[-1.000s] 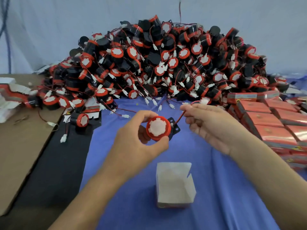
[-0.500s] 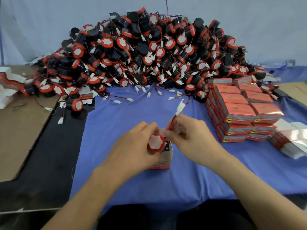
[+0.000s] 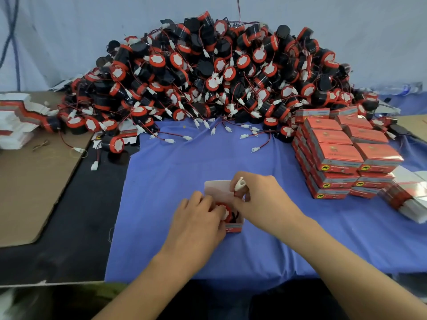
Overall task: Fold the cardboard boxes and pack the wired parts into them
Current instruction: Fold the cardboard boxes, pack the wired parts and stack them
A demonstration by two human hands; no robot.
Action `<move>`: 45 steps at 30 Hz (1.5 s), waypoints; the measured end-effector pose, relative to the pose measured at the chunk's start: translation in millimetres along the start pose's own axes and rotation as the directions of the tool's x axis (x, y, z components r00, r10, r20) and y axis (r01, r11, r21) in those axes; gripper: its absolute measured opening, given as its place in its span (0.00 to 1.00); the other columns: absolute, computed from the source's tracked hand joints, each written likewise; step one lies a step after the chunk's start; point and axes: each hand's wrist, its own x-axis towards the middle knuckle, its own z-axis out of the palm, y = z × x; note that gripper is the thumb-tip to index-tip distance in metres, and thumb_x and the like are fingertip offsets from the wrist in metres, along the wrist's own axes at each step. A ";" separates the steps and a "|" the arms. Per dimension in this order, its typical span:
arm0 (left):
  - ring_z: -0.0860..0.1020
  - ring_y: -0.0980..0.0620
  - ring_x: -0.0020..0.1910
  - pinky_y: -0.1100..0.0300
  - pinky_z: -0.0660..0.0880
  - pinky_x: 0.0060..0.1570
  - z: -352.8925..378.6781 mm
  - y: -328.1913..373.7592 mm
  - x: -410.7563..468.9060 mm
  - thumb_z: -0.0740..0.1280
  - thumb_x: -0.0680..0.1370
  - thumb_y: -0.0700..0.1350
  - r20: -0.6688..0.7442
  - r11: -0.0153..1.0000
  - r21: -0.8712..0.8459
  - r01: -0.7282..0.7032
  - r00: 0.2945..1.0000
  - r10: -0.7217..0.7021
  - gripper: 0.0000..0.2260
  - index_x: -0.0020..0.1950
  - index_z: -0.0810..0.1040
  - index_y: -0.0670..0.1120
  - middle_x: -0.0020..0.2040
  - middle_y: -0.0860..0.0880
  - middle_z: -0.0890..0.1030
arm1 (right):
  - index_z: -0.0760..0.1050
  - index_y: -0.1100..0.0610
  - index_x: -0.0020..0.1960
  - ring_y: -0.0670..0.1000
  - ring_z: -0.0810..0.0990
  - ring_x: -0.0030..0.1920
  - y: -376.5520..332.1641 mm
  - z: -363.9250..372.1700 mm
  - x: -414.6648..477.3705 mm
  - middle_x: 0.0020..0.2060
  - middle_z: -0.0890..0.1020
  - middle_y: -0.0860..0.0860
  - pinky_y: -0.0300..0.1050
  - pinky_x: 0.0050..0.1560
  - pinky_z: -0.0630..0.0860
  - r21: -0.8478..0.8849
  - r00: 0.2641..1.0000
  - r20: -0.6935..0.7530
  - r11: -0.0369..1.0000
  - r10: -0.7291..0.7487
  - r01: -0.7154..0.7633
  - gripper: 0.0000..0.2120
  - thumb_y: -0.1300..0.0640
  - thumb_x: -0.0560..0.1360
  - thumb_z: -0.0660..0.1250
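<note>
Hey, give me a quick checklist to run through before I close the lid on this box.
1. Part fully down in the box: cannot tell; the left hand grips it and covers most of it.
2. Connector tucked inside: not ok; the right hand pinches it above the box.
3. Lid free to fold: ok; it stands open at the far side.
4. Hands clear of the opening: not ok; both are over it.
5. Box upright on the cloth: ok.
</note>
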 end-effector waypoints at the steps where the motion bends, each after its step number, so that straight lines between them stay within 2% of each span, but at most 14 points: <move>1: 0.74 0.47 0.48 0.55 0.67 0.43 1.7 1.2 -1.1 0.66 0.79 0.50 0.005 1.000 0.015 0.014 1.000 -0.014 0.06 0.52 0.83 0.54 0.47 0.54 0.79 | 0.75 0.53 0.42 0.51 0.79 0.35 -2.3 -1.8 1.3 0.33 0.81 0.48 0.46 0.34 0.77 0.007 1.000 0.014 1.000 0.019 -0.019 0.05 0.57 0.75 0.70; 4: 0.68 0.47 0.56 0.56 0.67 0.52 11.6 -0.5 -3.6 0.59 0.84 0.50 0.034 0.999 -0.004 0.051 0.998 -0.051 0.13 0.66 0.75 0.57 0.57 0.55 0.74 | 0.76 0.52 0.40 0.53 0.80 0.36 -9.3 -3.6 9.4 0.35 0.82 0.49 0.48 0.33 0.78 -0.033 0.998 0.040 0.998 0.055 -0.054 0.06 0.58 0.76 0.68; 8: 0.65 0.48 0.59 0.56 0.65 0.57 14.6 0.6 -7.4 0.61 0.81 0.46 0.040 0.997 -0.042 0.070 0.997 -0.069 0.22 0.74 0.66 0.61 0.61 0.55 0.69 | 0.75 0.56 0.48 0.57 0.76 0.38 -19.2 15.3 19.1 0.38 0.77 0.52 0.48 0.32 0.73 -0.136 0.997 0.047 0.989 0.055 -0.049 0.02 0.62 0.76 0.65; 12: 0.66 0.46 0.64 0.52 0.66 0.62 19.8 1.1 -12.1 0.63 0.81 0.42 0.044 0.994 -0.041 0.105 0.994 -0.103 0.19 0.70 0.75 0.57 0.65 0.52 0.71 | 0.69 0.56 0.45 0.57 0.71 0.37 -20.5 36.5 18.7 0.36 0.72 0.52 0.46 0.29 0.58 -0.277 0.997 0.078 0.960 -0.019 0.040 0.05 0.63 0.74 0.65; 17: 0.66 0.48 0.53 0.50 0.78 0.45 23.6 0.1 -20.9 0.78 0.69 0.41 -0.068 0.979 -0.183 0.092 0.992 -0.106 0.17 0.54 0.85 0.55 0.54 0.51 0.80 | 0.76 0.52 0.52 0.57 0.76 0.39 -11.8 48.5 5.7 0.40 0.79 0.49 0.46 0.35 0.65 -0.228 0.994 0.062 0.968 -0.093 0.105 0.07 0.58 0.78 0.60; 21: 0.68 0.47 0.54 0.52 0.76 0.45 34.9 -7.3 -26.7 0.75 0.72 0.41 -0.162 0.963 -0.267 -0.027 0.987 -0.017 0.13 0.53 0.83 0.55 0.55 0.51 0.79 | 0.72 0.50 0.52 0.55 0.75 0.37 -7.4 46.3 0.4 0.38 0.74 0.44 0.47 0.33 0.68 -0.228 0.979 0.057 0.952 -0.194 0.202 0.06 0.52 0.81 0.57; 25: 0.70 0.54 0.54 0.64 0.71 0.50 47.0 -17.6 -30.1 0.60 0.78 0.53 -0.172 0.886 -0.457 -0.077 0.985 -0.004 0.07 0.54 0.74 0.58 0.53 0.64 0.74 | 0.67 0.52 0.46 0.53 0.72 0.39 -7.9 46.7 -1.7 0.40 0.77 0.47 0.49 0.35 0.65 -0.237 0.949 0.057 0.919 -0.310 0.315 0.09 0.51 0.83 0.55; 28: 0.71 0.55 0.52 0.68 0.70 0.51 44.1 -23.8 -32.5 0.63 0.82 0.48 -0.295 0.888 -0.418 -0.194 0.953 0.070 0.05 0.53 0.78 0.54 0.52 0.63 0.74 | 0.70 0.52 0.47 0.52 0.72 0.44 -4.9 47.9 -3.0 0.41 0.78 0.47 0.44 0.42 0.60 -0.269 0.937 0.090 0.898 -0.337 0.349 0.12 0.49 0.84 0.53; 31: 0.77 0.53 0.52 0.64 0.74 0.54 45.9 -31.1 -34.6 0.64 0.82 0.46 -0.335 0.858 -0.484 -0.173 0.942 0.001 0.10 0.52 0.85 0.45 0.53 0.54 0.82 | 0.69 0.49 0.51 0.49 0.74 0.50 -4.7 48.1 -5.2 0.46 0.80 0.44 0.45 0.45 0.61 -0.201 0.951 0.088 0.930 -0.297 0.309 0.12 0.43 0.83 0.53; 35: 0.80 0.58 0.54 0.69 0.73 0.58 46.7 -33.0 -39.8 0.66 0.80 0.43 -0.358 0.805 -0.576 -0.141 0.929 -0.094 0.09 0.51 0.86 0.44 0.54 0.58 0.82 | 0.71 0.49 0.56 0.50 0.75 0.55 -9.2 54.1 -1.1 0.51 0.82 0.44 0.44 0.48 0.63 -0.186 0.964 0.052 0.946 -0.261 0.266 0.12 0.43 0.84 0.55; 38: 0.80 0.64 0.54 0.69 0.74 0.57 47.6 -29.5 -42.8 0.71 0.77 0.37 -0.378 0.740 -0.666 -0.096 0.898 -0.224 0.08 0.51 0.85 0.48 0.55 0.61 0.82 | 0.73 0.51 0.53 0.54 0.75 0.53 -8.2 57.4 -0.8 0.49 0.81 0.48 0.43 0.51 0.65 -0.303 0.955 0.084 0.906 -0.284 0.295 0.08 0.49 0.83 0.58; 42: 0.81 0.57 0.52 0.66 0.78 0.50 38.8 -24.9 -32.9 0.78 0.74 0.39 -0.284 0.558 -0.827 0.060 0.813 -0.509 0.19 0.55 0.76 0.58 0.55 0.60 0.78 | 0.76 0.53 0.46 0.56 0.77 0.46 -6.3 58.9 -7.3 0.42 0.81 0.50 0.44 0.46 0.64 -0.364 0.936 0.115 0.862 -0.333 0.352 0.03 0.57 0.74 0.69; 43: 0.81 0.56 0.53 0.66 0.78 0.49 35.9 -25.2 -29.6 0.79 0.73 0.41 -0.253 0.539 -0.838 0.082 0.817 -0.517 0.21 0.57 0.75 0.60 0.56 0.60 0.78 | 0.76 0.54 0.44 0.57 0.78 0.44 -5.6 58.7 -6.9 0.41 0.81 0.50 0.45 0.45 0.68 -0.361 0.931 0.098 0.860 -0.351 0.362 0.03 0.59 0.73 0.70; 45: 0.79 0.55 0.56 0.62 0.78 0.52 34.7 -27.0 -27.5 0.77 0.75 0.45 -0.286 0.643 -0.765 0.045 0.870 -0.401 0.15 0.57 0.78 0.58 0.56 0.59 0.78 | 0.77 0.55 0.47 0.57 0.77 0.47 -3.7 56.4 -5.0 0.44 0.82 0.51 0.49 0.50 0.72 -0.329 0.925 0.122 0.865 -0.359 0.379 0.02 0.58 0.75 0.67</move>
